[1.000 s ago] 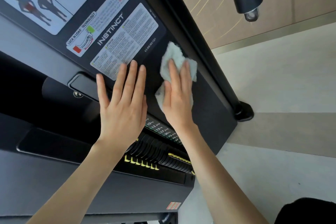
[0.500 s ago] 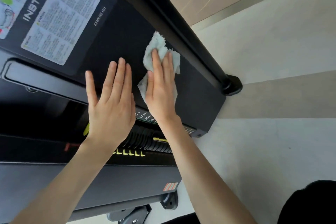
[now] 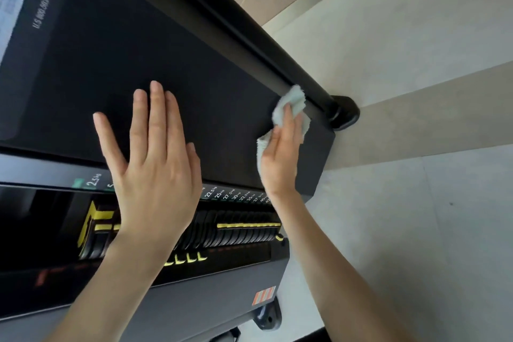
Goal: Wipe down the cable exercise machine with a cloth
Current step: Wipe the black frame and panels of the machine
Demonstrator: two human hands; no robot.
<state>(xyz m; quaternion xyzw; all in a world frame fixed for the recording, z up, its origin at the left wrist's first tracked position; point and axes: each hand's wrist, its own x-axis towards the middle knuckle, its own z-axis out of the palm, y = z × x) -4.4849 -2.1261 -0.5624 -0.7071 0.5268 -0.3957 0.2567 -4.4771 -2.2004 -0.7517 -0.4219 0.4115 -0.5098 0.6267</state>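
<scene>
The right hand has a flat grip: straight fingers press the cloth onto the black panel, at its far corner. There the cloth bumps the black bar along the panel's edge. The left hand lies flat and wide mid-panel, holding nothing. Weight plates with yellow marks sit below the panel.

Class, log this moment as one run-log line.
right hand: presses pale crumpled cloth on black machine panel | left hand: flat on panel

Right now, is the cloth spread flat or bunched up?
Bunched: the cloth crumples in folds under the right hand on the panel.
</scene>
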